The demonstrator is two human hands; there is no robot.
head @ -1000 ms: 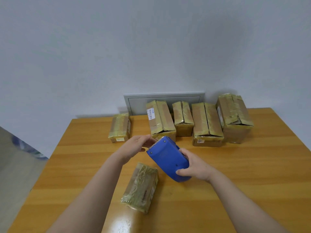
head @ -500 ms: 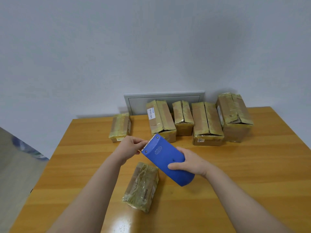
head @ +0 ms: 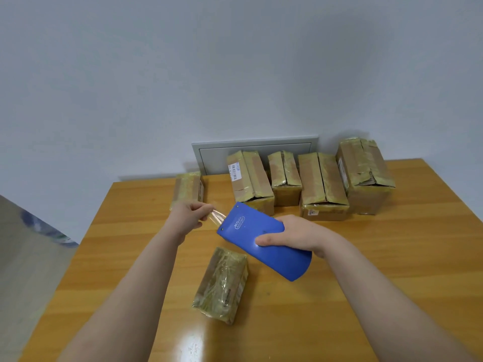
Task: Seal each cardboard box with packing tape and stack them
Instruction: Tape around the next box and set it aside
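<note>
Wooden table [head: 392, 257] carrying six taped cardboard boxes.
A tape-wrapped box [head: 221, 284] lies alone towards the near side; a small box [head: 188, 188] sits far left at the back, apart from four standing close together: barcoded box [head: 249, 178], narrow box [head: 284, 173], long box [head: 322, 181], tall box [head: 366, 173].

Forearms extended forward; left hand [head: 187, 215] pinches tape end [head: 217, 215], right hand [head: 295, 235] grips blue dispenser [head: 251, 228].

Far-left box [head: 188, 188] partly behind left hand [head: 188, 218]; barcode label [head: 234, 172] probably illegible
</note>
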